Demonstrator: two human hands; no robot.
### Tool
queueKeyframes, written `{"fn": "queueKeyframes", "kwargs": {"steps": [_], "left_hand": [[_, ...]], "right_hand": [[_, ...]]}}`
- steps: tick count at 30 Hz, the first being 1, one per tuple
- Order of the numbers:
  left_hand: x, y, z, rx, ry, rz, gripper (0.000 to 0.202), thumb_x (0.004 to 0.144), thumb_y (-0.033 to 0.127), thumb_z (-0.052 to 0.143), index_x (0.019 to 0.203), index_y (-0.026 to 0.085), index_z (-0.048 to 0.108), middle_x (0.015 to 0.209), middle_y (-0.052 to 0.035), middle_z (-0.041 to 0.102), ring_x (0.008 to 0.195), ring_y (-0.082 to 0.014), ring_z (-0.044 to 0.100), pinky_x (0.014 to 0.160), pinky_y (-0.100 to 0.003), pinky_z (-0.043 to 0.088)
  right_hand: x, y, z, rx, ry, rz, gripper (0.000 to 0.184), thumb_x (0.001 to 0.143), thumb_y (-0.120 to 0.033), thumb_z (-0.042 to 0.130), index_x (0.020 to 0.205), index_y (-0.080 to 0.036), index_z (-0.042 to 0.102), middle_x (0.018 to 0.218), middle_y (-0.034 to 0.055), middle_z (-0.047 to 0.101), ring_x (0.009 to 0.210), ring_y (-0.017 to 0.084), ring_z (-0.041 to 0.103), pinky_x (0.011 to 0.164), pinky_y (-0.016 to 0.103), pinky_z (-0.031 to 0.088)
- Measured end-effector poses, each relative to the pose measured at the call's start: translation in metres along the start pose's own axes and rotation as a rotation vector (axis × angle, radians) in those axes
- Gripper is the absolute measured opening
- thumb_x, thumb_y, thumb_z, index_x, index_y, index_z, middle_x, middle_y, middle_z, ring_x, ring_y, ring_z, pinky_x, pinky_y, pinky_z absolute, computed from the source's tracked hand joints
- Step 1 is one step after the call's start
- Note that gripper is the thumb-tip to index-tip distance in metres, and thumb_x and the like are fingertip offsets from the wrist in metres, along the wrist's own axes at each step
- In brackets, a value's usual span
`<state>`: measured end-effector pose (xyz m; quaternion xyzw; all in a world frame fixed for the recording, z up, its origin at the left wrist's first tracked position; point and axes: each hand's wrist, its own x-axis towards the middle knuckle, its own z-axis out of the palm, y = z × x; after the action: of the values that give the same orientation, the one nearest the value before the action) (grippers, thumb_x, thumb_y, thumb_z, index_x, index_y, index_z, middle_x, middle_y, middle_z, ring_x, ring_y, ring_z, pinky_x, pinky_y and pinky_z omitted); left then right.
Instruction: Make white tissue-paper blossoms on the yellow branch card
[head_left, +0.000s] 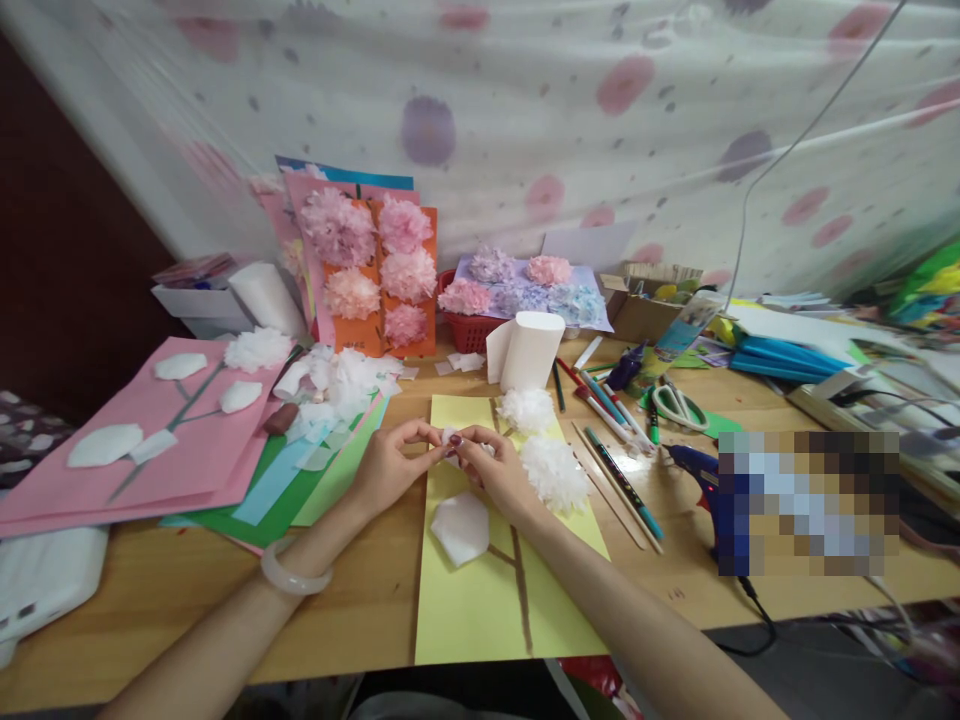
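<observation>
Above a yellow sheet (469,615), my left hand (391,465) and my right hand (501,472) meet, fingertips pinched together on a small piece of white tissue paper (450,437). Most of that piece is hidden by the fingers. A brown branch (523,590) is drawn on the sheet. Two fluffy white paper flowers (556,472) sit on the sheet's right side, beyond and beside my right hand. Below the hands lies a flat white paper shape (460,528) with cut corners, at the end of a side twig.
A pink sheet (217,470) with white shapes and tissue scraps (345,385) lie left. A white paper roll (532,350) stands behind. Pens (622,480), scissors (679,408) and a blue glue gun (712,490) with a cord are right. Finished flower cards (367,290) lean at the back.
</observation>
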<state>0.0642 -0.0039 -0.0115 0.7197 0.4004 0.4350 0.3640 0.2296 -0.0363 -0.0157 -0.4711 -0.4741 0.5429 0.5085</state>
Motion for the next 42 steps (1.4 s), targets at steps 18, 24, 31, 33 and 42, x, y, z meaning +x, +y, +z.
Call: {"fn": "queueKeyframes", "kwargs": {"steps": [18, 24, 31, 33, 42], "left_hand": [[0.0004, 0.0018, -0.0019, 0.03, -0.069, 0.006, 0.012, 0.077, 0.031, 0.066, 0.072, 0.02, 0.063, 0.077, -0.0015, 0.072, 0.081, -0.0189, 0.07, 0.081, -0.029, 0.054], [-0.0002, 0.0043, 0.0006, -0.049, -0.032, -0.056, 0.021, 0.072, 0.033, 0.074, 0.085, 0.02, 0.064, 0.088, -0.0046, 0.076, 0.087, -0.0218, 0.073, 0.081, -0.032, 0.058], [0.0023, 0.0051, -0.0004, -0.131, -0.048, -0.142, 0.028, 0.08, 0.041, 0.066, 0.092, 0.017, 0.072, 0.097, -0.0092, 0.079, 0.091, -0.024, 0.074, 0.082, -0.033, 0.059], [0.0038, 0.0029, -0.001, -0.113, 0.007, -0.137, 0.028, 0.081, 0.042, 0.065, 0.091, 0.017, 0.072, 0.096, -0.0086, 0.079, 0.092, -0.0238, 0.074, 0.084, -0.033, 0.059], [0.0071, 0.0004, -0.0033, -0.1, 0.182, -0.138, 0.029, 0.081, 0.038, 0.062, 0.099, 0.015, 0.066, 0.098, -0.0098, 0.077, 0.093, -0.0234, 0.073, 0.083, -0.032, 0.056]], "right_hand": [[0.0009, 0.0022, -0.0019, -0.052, 0.01, -0.018, 0.023, 0.074, -0.042, 0.068, 0.076, -0.019, 0.068, 0.061, -0.0018, 0.058, 0.049, 0.009, 0.04, 0.047, 0.022, 0.028], [0.0034, 0.0039, -0.0026, -0.02, 0.024, -0.007, 0.026, 0.073, -0.044, 0.068, 0.077, -0.019, 0.068, 0.058, -0.0026, 0.057, 0.047, 0.008, 0.038, 0.047, 0.023, 0.029], [0.0035, 0.0026, -0.0026, -0.021, 0.044, -0.021, 0.033, 0.072, -0.05, 0.07, 0.077, -0.018, 0.068, 0.054, -0.0039, 0.051, 0.047, 0.009, 0.037, 0.046, 0.023, 0.027], [0.0032, 0.0024, -0.0023, -0.024, 0.056, -0.018, 0.033, 0.071, -0.052, 0.07, 0.075, -0.019, 0.067, 0.054, -0.0037, 0.051, 0.047, 0.009, 0.037, 0.047, 0.024, 0.027], [0.0033, 0.0008, -0.0018, -0.025, 0.115, 0.008, 0.035, 0.069, -0.052, 0.07, 0.076, -0.019, 0.064, 0.05, -0.0062, 0.044, 0.045, 0.009, 0.032, 0.046, 0.024, 0.025]]}}
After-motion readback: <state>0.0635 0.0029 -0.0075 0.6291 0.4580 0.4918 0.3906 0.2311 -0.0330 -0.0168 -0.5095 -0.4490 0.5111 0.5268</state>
